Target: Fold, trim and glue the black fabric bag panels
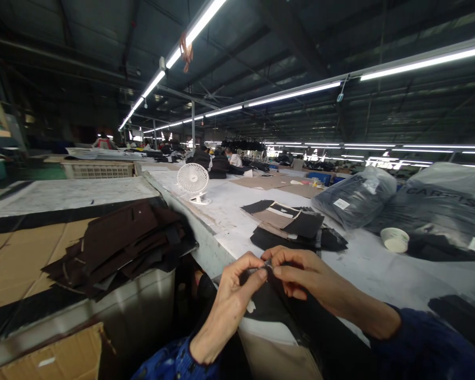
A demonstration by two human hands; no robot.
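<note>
Both of my hands meet at the near edge of the white table, pinching the upper end of a dark fabric piece (269,303). My left hand (233,301) has thumb and forefinger closed on it. From the right, my right hand (309,274) pinches the same spot, its other fingers curled. Whatever small detail lies between the fingertips is too small to make out. Below the hands the fabric hangs toward me, with a white strip and a beige panel (279,359) on it. Just beyond my hands lies a stack of dark cut fabric pieces (301,224).
A small white fan (193,179) stands on the white table (229,232). Stuffed plastic bags (356,198) and a white tub (395,240) sit to the right. At left, brown fabric pieces (130,237) are piled above a pale bin (142,306); an open cardboard box (63,356) is below.
</note>
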